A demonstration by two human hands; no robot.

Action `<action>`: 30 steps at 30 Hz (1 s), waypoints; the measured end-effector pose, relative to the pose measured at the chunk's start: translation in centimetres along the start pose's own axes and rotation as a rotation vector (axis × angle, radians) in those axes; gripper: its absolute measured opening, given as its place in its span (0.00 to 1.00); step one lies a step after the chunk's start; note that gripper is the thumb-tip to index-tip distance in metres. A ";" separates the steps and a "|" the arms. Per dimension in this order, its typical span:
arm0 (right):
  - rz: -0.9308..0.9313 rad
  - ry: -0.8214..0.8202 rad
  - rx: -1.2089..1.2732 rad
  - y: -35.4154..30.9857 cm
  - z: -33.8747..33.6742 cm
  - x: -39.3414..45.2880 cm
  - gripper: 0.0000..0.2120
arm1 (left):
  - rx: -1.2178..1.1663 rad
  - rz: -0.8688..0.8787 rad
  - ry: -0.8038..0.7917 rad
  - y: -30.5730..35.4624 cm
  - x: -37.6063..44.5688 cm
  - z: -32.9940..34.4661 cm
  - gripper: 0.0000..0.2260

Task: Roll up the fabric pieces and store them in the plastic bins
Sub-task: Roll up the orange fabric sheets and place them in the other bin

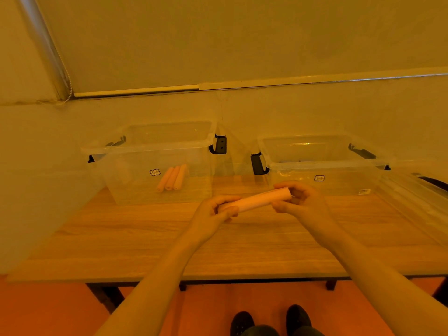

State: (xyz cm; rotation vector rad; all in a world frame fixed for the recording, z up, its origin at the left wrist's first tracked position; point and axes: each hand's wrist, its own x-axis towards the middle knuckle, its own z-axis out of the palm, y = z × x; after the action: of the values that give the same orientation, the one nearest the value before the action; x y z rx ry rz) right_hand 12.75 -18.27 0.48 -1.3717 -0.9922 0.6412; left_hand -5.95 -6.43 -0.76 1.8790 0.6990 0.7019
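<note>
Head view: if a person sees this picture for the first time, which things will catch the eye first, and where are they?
First comes the pink fabric roll, held above the wooden table at the centre, the left hand gripping one end and the right hand the other. Behind it stand two clear plastic bins: the left bin holds three rolled pieces, while the right bin shows something bluish, too dim to name.

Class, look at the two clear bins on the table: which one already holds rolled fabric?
The left bin: three orange rolls lie side by side on its floor. The right bin shows no rolls.
</note>
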 end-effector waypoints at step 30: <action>0.042 0.134 0.362 -3.7 8.5 1.0 0.32 | 0.183 0.067 0.162 1.4 -2.0 -0.7 0.19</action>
State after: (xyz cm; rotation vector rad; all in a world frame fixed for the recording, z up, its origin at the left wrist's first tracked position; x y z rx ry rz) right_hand 5.18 -13.72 3.62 -1.1010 -0.7019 0.7120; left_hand -7.57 -7.96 0.41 2.0363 0.8297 0.8651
